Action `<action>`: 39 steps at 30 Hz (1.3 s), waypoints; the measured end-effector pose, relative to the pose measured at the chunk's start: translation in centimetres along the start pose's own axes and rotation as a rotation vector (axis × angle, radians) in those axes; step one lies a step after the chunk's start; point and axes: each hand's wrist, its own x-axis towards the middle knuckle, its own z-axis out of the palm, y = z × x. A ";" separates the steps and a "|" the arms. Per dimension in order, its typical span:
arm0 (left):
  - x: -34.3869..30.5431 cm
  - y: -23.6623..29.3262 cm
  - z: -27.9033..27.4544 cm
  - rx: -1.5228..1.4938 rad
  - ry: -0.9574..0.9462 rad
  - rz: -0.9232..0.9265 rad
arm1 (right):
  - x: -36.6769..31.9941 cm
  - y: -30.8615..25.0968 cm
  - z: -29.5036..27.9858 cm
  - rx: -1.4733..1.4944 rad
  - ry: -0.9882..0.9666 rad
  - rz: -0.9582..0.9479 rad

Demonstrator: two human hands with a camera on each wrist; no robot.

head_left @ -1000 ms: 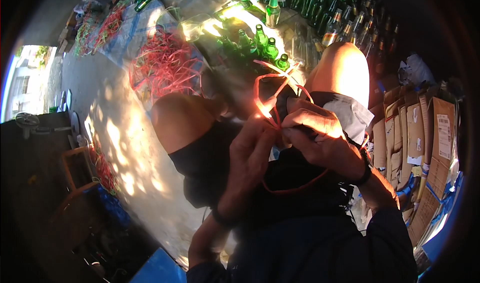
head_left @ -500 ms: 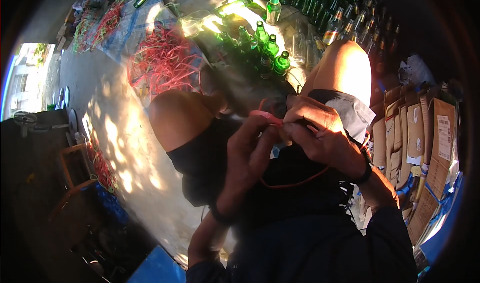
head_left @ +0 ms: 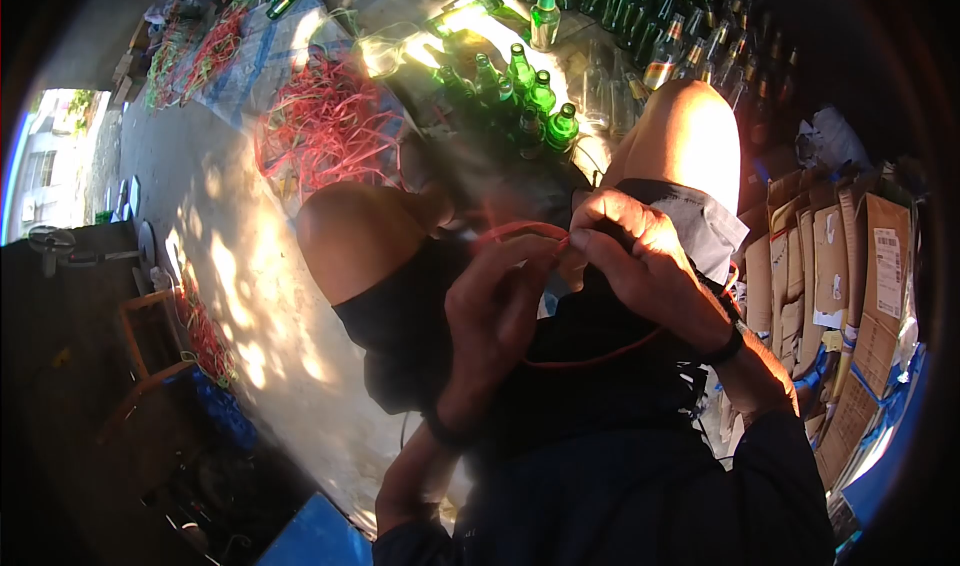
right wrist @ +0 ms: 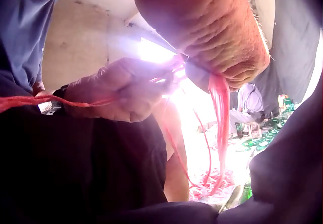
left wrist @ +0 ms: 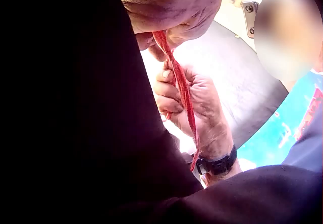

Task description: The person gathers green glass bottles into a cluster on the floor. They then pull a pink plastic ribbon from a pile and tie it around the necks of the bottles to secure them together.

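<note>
A red plastic strip (head_left: 528, 228) runs between both hands above the lap in the head view. My left hand (head_left: 497, 301) pinches it between thumb and curled fingers. Close beside it, my right hand (head_left: 640, 256) pinches the strip too, fingertips almost meeting the left ones. A thin strand (head_left: 595, 364) of it sags in a curve below the hands. In the right wrist view a flat length of strip (right wrist: 219, 113) hangs from the right hand. The left wrist view has a twisted length (left wrist: 184, 90) trailing down from the left hand. The fingers hide where the strands meet.
A tangled heap of red strips (head_left: 325, 121) lies on the floor beyond the left knee. Green bottles (head_left: 540, 96) stand ahead, with many more at the upper right. Flattened cardboard (head_left: 835, 266) is stacked at the right. Another person (right wrist: 250, 100) sits in the background.
One second ago loops of strip stood up above the hands; they have since dropped and drawn in to a low band over the left hand. The left hand has shifted slightly left.
</note>
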 end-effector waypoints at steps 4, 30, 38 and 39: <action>0.1 -0.3 0.1 -0.031 -0.011 0.086 | 0.0 0.2 -0.2 0.036 -0.021 0.047; -0.3 -0.6 -0.6 -0.212 -0.030 0.014 | 0.8 0.1 0.3 -0.237 -0.082 -0.251; -0.3 -1.5 -0.8 -0.195 -0.069 0.038 | 0.4 -0.1 0.4 -0.198 -0.125 -0.144; -0.3 -1.4 -0.8 -0.204 -0.074 0.008 | 0.4 -0.1 0.3 -0.182 -0.124 -0.148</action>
